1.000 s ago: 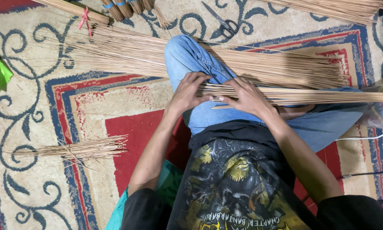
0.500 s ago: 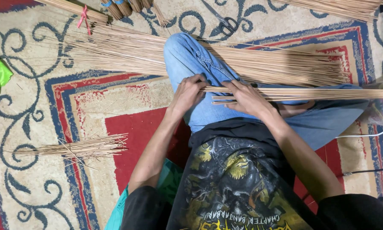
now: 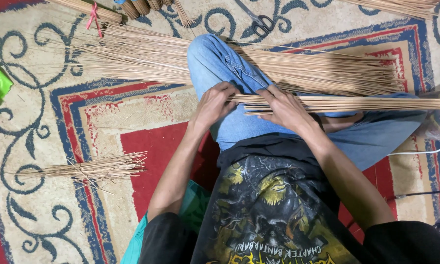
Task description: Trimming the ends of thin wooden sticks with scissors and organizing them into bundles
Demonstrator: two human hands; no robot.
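Black short-sleeved T-shirt [image 3: 274, 205] with yellow-green skull graphic, light blue jeans [image 3: 230, 73], bare forearms

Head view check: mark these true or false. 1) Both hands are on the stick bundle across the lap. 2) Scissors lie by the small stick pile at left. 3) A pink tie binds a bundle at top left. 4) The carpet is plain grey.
1) True: left hand and right hand grip the stick bundle.
2) False: the scissors lie at the top, far from the small pile.
3) True: pink tie.
4) False: the carpet is patterned red, blue and cream.
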